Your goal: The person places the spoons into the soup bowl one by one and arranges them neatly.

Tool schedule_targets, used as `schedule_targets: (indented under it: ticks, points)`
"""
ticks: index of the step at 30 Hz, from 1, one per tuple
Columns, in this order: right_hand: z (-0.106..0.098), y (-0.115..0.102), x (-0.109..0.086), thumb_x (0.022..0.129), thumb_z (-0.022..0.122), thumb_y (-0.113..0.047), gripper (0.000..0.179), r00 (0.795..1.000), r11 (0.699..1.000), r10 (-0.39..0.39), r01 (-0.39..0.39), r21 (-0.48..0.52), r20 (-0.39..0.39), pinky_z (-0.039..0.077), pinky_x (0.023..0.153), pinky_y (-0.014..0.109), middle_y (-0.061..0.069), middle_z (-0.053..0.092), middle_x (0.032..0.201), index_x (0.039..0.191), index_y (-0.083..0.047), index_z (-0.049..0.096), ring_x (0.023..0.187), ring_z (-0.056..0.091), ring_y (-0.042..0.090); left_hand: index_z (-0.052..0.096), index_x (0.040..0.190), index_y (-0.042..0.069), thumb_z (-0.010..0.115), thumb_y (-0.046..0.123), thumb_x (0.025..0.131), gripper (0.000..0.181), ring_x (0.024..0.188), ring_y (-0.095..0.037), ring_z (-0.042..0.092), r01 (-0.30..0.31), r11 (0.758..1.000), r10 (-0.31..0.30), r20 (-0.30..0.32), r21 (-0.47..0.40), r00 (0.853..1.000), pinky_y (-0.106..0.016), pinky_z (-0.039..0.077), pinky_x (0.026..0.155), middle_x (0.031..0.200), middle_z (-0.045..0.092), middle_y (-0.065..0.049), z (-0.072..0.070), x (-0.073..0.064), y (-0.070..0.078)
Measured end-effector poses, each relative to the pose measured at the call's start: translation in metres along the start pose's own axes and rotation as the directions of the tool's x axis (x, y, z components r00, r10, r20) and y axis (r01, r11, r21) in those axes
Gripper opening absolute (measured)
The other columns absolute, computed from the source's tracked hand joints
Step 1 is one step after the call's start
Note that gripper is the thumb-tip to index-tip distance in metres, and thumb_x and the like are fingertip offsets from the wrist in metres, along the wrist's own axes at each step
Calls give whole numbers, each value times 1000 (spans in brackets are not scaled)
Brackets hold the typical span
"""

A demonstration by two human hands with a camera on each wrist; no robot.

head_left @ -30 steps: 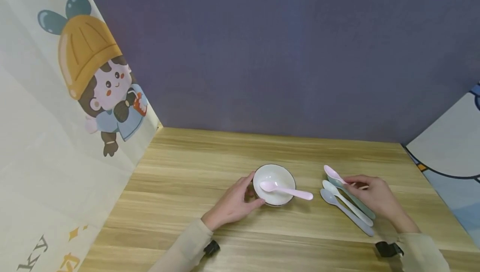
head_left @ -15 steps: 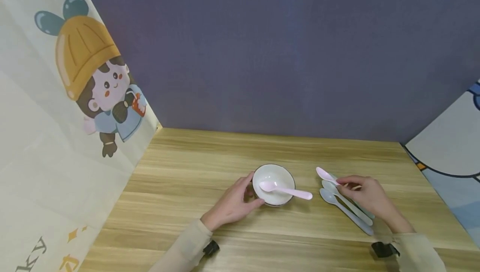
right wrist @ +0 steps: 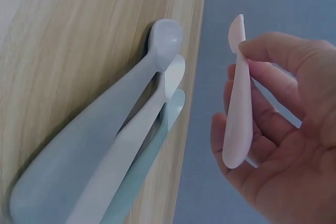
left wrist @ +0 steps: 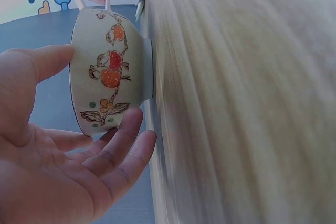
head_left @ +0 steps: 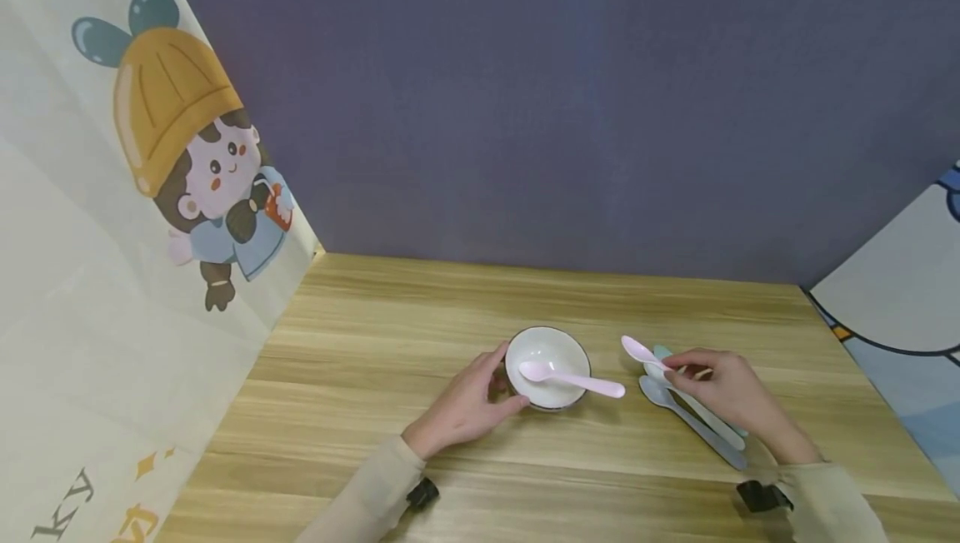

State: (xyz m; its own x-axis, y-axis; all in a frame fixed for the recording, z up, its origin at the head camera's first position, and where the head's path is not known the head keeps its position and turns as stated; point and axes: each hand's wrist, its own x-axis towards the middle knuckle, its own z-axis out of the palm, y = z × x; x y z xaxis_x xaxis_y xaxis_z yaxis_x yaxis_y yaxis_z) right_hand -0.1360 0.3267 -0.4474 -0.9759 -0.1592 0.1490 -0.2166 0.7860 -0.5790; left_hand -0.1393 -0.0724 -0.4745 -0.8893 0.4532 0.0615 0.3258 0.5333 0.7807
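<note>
My left hand [head_left: 465, 406] holds the side of a white bowl [head_left: 534, 345], thumb and fingers around it. The left wrist view shows the thumb at the rim of the bowl [left wrist: 107, 72], which has a painted fruit pattern outside. A pink spoon [head_left: 581, 381] lies across the bowl, its handle over the right rim. My right hand [head_left: 731, 400] pinches a second pink spoon [right wrist: 239, 114] between thumb and fingers, raised above the table. Under and beside that hand lie a grey spoon [right wrist: 84, 135], a white spoon [right wrist: 123, 156] and a green spoon [right wrist: 149, 153].
The wood-grain table [head_left: 360, 343] carries the bowl and spoons. A dark blue-grey panel [head_left: 562, 110] rises behind it. At the left stands a pale panel [head_left: 67, 276] with a cartoon figure, and another printed panel [head_left: 892, 310] borders the right edge.
My right hand has moved left with the pink spoon, lifting it away from the green spoon toward the bowl. My left hand and the bowl have stayed in place.
</note>
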Motion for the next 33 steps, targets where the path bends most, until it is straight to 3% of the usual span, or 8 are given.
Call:
schedule_targets:
  ticks: [6, 33]
  points:
    - [-1, -5, 1, 95, 80, -14, 14, 1000, 1000, 4, -4, -1, 28, 59, 71, 22, 3, 79, 104, 108, -12, 83, 80, 64, -2, 39, 165, 17, 78, 40, 97, 82, 109, -17, 67, -38, 999, 38, -13, -5, 999, -30, 56, 92, 132, 65, -2, 0, 1, -1]
    - [6, -30, 9, 93, 80, -10, 13, 995, 997, -66, 63, 40, 79, 59, 68, 23, 0, 78, 98, 105, -11, 85, 79, 63, -2, 39, 165, 18, 76, 44, 97, 81, 109, -17, 67, -42, 999, 42, -12, 6, 999, -30, 55, 93, 132, 65, 0, 0, 0, -2]
